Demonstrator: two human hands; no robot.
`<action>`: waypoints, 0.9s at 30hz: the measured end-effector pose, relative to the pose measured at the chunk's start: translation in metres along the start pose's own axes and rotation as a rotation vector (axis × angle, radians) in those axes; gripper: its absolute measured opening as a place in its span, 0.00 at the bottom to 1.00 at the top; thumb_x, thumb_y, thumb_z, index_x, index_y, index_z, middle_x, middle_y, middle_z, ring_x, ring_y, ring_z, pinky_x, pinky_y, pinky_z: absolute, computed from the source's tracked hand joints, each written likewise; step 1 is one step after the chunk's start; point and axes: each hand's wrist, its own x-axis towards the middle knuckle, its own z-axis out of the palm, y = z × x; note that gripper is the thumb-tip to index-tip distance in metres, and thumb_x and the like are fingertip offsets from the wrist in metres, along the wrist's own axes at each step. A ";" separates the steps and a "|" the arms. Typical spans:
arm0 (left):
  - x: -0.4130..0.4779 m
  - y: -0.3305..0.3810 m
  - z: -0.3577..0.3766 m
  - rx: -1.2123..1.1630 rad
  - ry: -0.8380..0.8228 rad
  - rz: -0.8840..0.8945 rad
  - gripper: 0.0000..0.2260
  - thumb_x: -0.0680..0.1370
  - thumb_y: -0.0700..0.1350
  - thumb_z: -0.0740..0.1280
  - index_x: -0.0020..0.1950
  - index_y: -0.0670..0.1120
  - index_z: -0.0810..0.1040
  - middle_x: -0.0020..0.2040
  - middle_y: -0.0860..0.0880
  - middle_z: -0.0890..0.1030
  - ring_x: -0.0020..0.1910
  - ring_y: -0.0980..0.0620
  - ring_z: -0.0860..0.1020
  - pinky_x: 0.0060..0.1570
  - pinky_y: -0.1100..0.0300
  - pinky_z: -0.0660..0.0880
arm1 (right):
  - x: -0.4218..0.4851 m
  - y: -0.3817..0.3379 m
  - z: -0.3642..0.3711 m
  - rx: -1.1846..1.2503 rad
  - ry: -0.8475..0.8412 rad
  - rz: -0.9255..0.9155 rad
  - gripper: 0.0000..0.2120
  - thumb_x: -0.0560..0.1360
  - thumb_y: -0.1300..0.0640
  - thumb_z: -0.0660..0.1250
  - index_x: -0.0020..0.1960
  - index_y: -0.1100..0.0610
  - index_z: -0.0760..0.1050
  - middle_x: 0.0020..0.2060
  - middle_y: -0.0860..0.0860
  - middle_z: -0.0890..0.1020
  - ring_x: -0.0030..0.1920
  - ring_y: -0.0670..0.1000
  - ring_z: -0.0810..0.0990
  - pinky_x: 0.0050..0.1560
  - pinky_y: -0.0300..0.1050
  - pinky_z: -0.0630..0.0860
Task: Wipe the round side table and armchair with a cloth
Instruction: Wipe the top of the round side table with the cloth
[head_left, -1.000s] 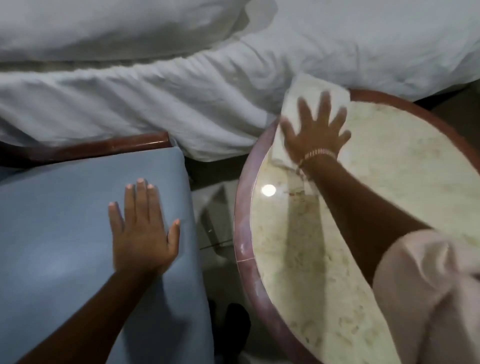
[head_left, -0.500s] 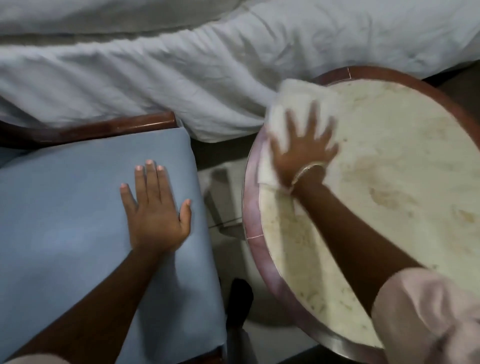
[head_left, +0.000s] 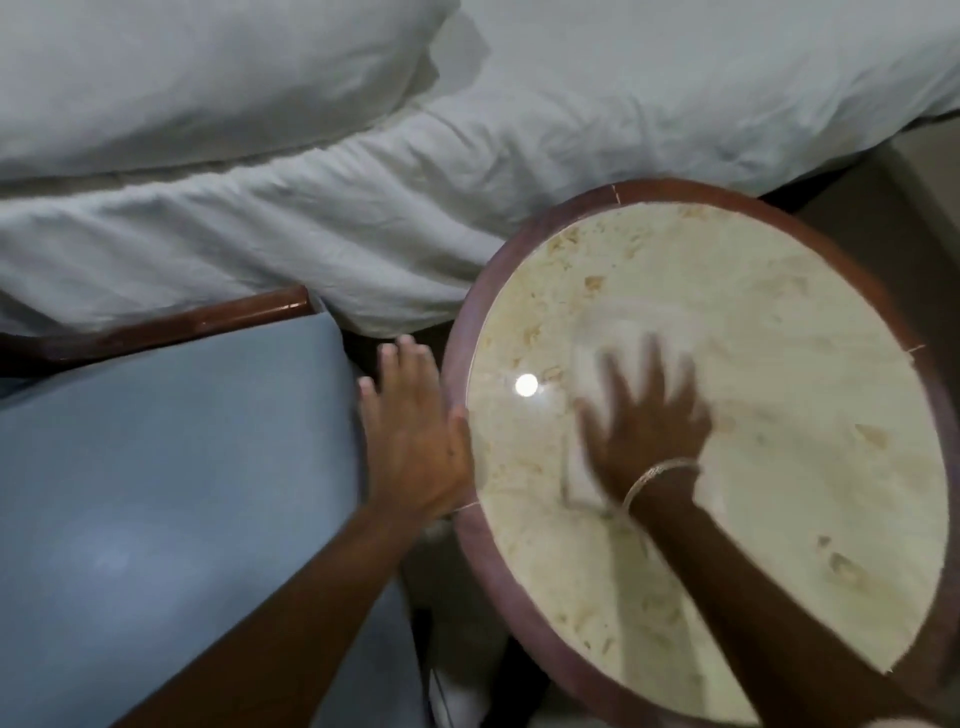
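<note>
The round side table (head_left: 810, 332) has a cream marble top and a dark reddish wooden rim. My right hand (head_left: 644, 421) lies flat near the top's middle, fingers spread, pressing a white cloth (head_left: 584, 364) onto it; both are blurred by motion. The armchair's blue seat cushion (head_left: 171, 493) fills the lower left, with a glossy wooden arm (head_left: 171, 325) behind it. My left hand (head_left: 415, 431) is flat and empty, fingers together, over the gap between the cushion's right edge and the table's left rim.
A bed with white sheets (head_left: 363, 208) and a pillow (head_left: 182, 78) runs along the far side, close to both the chair and the table. A narrow strip of floor (head_left: 457, 623) shows between chair and table. A lamp's reflection (head_left: 526, 385) glints on the tabletop.
My right hand has swept the cloth from the table's far left edge toward the middle. My left hand has slid right, off the cushion's middle to its edge beside the table rim.
</note>
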 end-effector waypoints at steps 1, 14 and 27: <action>0.004 0.022 0.003 -0.010 -0.043 0.055 0.33 0.79 0.56 0.46 0.81 0.40 0.48 0.83 0.39 0.50 0.82 0.40 0.46 0.79 0.37 0.45 | -0.027 -0.006 0.005 -0.031 -0.030 -0.175 0.31 0.77 0.37 0.56 0.78 0.44 0.59 0.80 0.57 0.58 0.78 0.67 0.54 0.68 0.67 0.62; 0.043 0.066 0.038 0.161 -0.036 0.105 0.36 0.78 0.56 0.55 0.80 0.36 0.52 0.81 0.35 0.54 0.82 0.39 0.51 0.77 0.37 0.54 | 0.199 -0.003 0.003 0.068 0.009 -0.092 0.29 0.79 0.37 0.54 0.78 0.41 0.55 0.81 0.54 0.51 0.79 0.69 0.49 0.71 0.74 0.55; 0.046 0.079 0.024 0.264 -0.066 0.046 0.35 0.76 0.55 0.54 0.77 0.33 0.60 0.79 0.31 0.60 0.79 0.34 0.60 0.75 0.36 0.59 | 0.221 0.191 -0.012 0.165 0.120 0.718 0.27 0.80 0.39 0.53 0.77 0.46 0.62 0.81 0.59 0.53 0.78 0.72 0.49 0.72 0.74 0.50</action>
